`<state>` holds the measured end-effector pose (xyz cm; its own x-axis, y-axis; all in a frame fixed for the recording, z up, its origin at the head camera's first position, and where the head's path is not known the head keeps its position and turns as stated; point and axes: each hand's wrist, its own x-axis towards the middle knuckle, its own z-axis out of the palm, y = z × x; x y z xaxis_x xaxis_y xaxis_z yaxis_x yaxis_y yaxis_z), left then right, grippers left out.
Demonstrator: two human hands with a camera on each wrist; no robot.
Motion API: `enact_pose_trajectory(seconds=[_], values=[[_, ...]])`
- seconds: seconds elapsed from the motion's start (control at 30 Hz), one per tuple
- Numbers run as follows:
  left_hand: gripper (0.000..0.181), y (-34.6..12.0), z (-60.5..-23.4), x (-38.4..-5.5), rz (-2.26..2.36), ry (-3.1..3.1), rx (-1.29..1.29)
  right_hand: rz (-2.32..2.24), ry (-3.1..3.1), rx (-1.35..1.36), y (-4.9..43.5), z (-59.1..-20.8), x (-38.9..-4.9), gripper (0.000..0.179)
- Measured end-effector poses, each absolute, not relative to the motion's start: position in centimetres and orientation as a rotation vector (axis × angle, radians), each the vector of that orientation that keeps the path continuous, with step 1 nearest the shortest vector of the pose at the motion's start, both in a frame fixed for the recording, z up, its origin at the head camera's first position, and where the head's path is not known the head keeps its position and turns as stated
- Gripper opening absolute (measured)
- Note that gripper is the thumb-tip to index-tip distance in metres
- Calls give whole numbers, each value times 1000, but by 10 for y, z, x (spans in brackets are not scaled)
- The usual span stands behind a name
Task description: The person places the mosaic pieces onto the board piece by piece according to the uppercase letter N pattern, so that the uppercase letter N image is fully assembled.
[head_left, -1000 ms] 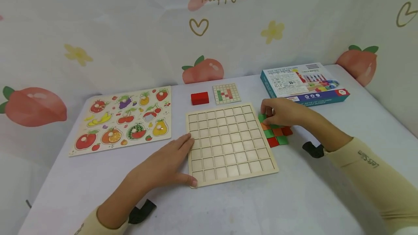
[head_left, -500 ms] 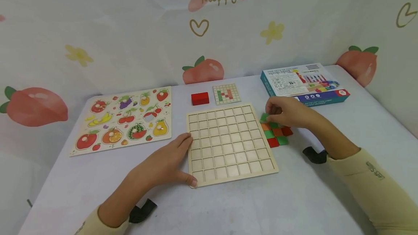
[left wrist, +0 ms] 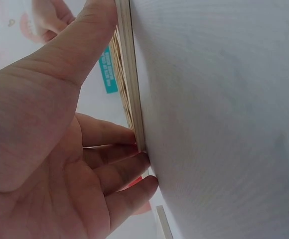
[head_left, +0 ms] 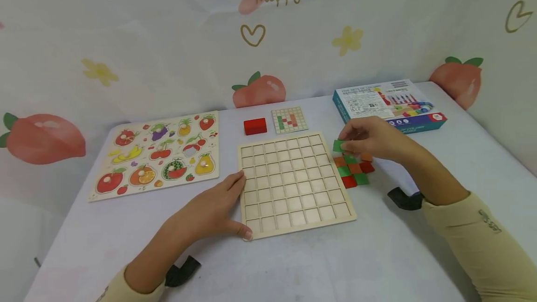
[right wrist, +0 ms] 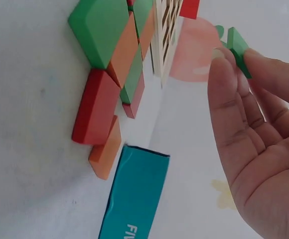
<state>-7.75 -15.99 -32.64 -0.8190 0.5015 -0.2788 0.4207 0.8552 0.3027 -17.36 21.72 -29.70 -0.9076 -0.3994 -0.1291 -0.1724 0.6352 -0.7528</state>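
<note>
My right hand (head_left: pixel 375 140) pinches a green square tile (right wrist: pixel 238 50) between thumb and fingertips, raised above the loose tiles. Green, orange and red tiles (head_left: pixel 354 168) lie in a cluster along the right side of a wooden grid board (head_left: pixel 293 233). The board's square cells hold no tiles. On its left side rests my left hand (head_left: pixel 211 211), thumb at the near corner and fingers along the edge. The left wrist view shows those fingertips (left wrist: pixel 143 160) touching the board's side, close over the white tabletop.
Behind the board lie a red block (head_left: pixel 255 126) and a small pattern card (head_left: pixel 289 120) with coloured squares. A fruit knob puzzle (head_left: pixel 161 153) is at the left. At the back right stands a flat teal-and-white box (head_left: pixel 383 101), near my right hand.
My right hand has lifted the green tile from the cluster, moving slightly up and away from it. The left hand stays at the board's edge.
</note>
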Motion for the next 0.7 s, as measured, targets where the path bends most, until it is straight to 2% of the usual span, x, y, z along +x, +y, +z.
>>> enact_pose_trajectory(seconds=[0.7], values=[[125,-163,-329,-77,337,2685,696,-1214,2474,-532,191,-302,-171,13]])
